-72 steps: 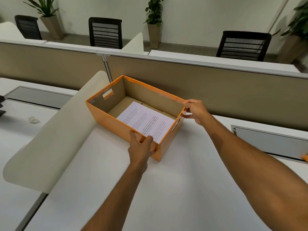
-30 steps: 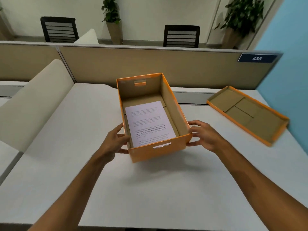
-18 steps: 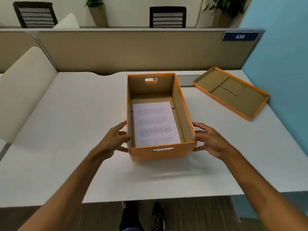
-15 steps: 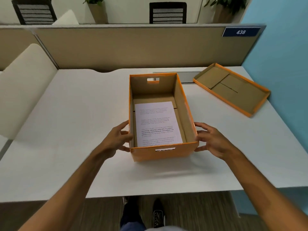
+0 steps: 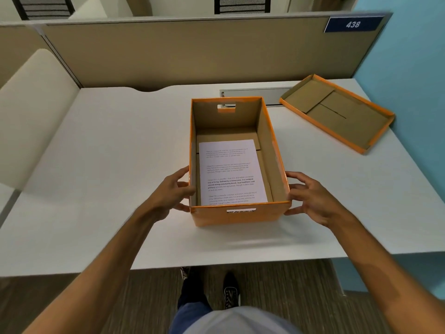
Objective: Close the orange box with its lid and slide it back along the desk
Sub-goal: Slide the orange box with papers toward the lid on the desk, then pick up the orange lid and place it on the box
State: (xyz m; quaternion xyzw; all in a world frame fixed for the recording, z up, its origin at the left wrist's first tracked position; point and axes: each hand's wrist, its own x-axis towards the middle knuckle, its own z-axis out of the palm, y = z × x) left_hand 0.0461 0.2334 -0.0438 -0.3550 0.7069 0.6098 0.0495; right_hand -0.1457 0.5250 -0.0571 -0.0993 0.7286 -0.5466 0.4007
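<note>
The orange box (image 5: 240, 216) stands open on the white desk (image 5: 108, 165), close to the front edge, with a printed sheet of paper (image 5: 231, 172) flat on its bottom. My left hand (image 5: 171, 191) presses on its left wall and my right hand (image 5: 313, 198) on its right front corner, so the box is held between them. The orange lid (image 5: 337, 112) lies upside down at the desk's back right, apart from the box, its cardboard inside facing up.
A beige partition (image 5: 192, 51) closes the back of the desk, with a grey cable cover (image 5: 255, 92) just behind the box. A blue wall (image 5: 409, 68) runs along the right. A cream side divider (image 5: 31, 104) stands on the left.
The box has been turned and drawn from the back left to the front middle of the desk. In the last half second it and both hands have barely shifted.
</note>
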